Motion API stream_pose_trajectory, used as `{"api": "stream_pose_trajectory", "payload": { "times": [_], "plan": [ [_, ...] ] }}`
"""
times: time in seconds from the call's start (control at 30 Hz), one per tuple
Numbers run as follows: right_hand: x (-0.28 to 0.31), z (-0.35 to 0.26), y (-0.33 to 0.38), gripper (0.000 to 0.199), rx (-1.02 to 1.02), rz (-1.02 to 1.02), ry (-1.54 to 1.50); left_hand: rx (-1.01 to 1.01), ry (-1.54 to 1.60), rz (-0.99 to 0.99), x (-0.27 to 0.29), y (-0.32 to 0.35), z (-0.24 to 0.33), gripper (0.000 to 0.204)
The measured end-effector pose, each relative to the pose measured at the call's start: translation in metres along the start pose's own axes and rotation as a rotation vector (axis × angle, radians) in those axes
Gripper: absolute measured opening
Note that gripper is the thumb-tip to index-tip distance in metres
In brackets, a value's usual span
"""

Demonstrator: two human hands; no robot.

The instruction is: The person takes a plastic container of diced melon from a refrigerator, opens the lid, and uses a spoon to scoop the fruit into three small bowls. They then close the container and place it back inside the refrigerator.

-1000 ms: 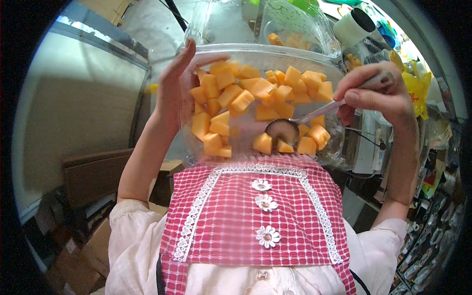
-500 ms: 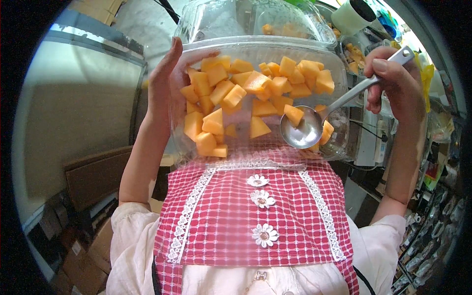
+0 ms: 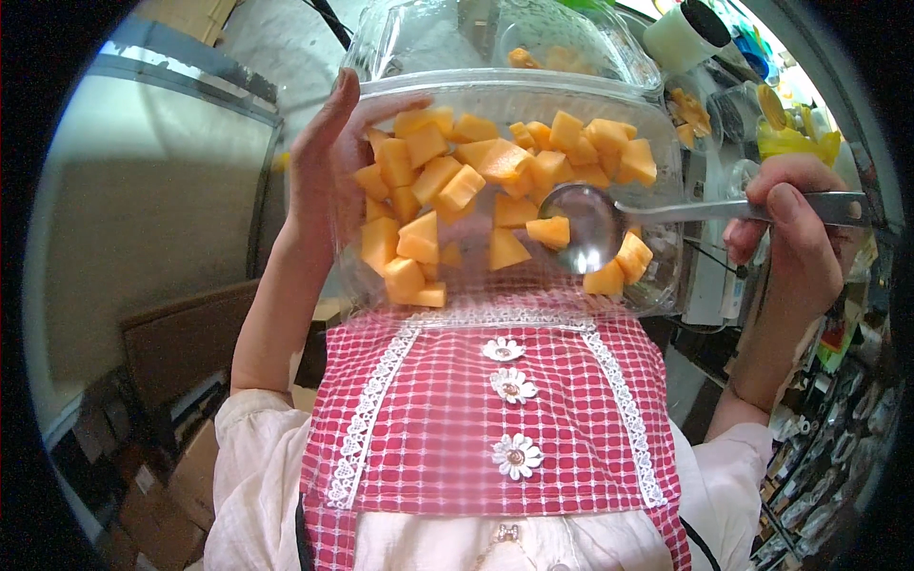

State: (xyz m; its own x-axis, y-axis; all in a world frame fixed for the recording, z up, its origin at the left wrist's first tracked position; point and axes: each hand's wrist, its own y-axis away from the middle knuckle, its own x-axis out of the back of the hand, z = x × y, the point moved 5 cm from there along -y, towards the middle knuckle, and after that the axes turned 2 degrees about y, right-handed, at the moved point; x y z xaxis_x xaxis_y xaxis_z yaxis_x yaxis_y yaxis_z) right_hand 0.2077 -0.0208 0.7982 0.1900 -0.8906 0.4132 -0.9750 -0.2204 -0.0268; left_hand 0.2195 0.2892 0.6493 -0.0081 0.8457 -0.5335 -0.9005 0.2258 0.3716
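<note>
My left hand [image 3: 324, 143] grips the left side of a clear plastic container [image 3: 495, 90], its thumb up at the rim and the other fingers behind the wall. Inside lie several chunks of orange melon [image 3: 419, 171], most of them at the left and along the far side. My right hand [image 3: 795, 214] is closed round the handle of a metal ladle [image 3: 583, 228], thumb on top. The ladle's bowl is tipped inside the container's right part, and one melon chunk [image 3: 548, 231] sits at the bowl's left lip. A few chunks lie just right of the bowl.
The container's clear lid [image 3: 419, 43] stands open beyond it. Further right are a tub with melon pieces [image 3: 687, 114], a white cylindrical container [image 3: 684, 40] and a yellow bag [image 3: 800, 143]. A cabinet-like panel [image 3: 162, 190] and cardboard boxes [image 3: 195, 476] stand at the left.
My right hand has moved down and right, swinging the ladle's handle from slanted to nearly level. The bowl has tilted, and the chunk in it has slid to its left lip.
</note>
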Motion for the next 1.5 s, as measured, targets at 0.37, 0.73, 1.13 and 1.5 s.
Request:
{"api": "stream_pose_trajectory", "payload": {
  "times": [0.37,0.73,1.13,1.5],
  "plan": [
    [0.011,-0.009,0.017,0.024,0.081,0.103,0.131,-0.052,-0.065,0.0,-0.004,-0.004,0.001,0.093],
    [-0.031,-0.038,0.045,0.029,0.788,-0.407,0.542,-0.036,-0.081,0.011,-0.005,-0.003,-0.001,0.092],
    [0.001,0.038,0.03,0.02,-0.02,-0.29,-0.079,0.007,-0.032,-0.017,-0.002,-0.004,-0.013,0.086],
    [0.025,0.088,-0.001,0.022,-0.232,-0.024,-0.419,-0.002,-0.03,0.058,-0.004,-0.011,-0.005,0.08]
  ]
}}
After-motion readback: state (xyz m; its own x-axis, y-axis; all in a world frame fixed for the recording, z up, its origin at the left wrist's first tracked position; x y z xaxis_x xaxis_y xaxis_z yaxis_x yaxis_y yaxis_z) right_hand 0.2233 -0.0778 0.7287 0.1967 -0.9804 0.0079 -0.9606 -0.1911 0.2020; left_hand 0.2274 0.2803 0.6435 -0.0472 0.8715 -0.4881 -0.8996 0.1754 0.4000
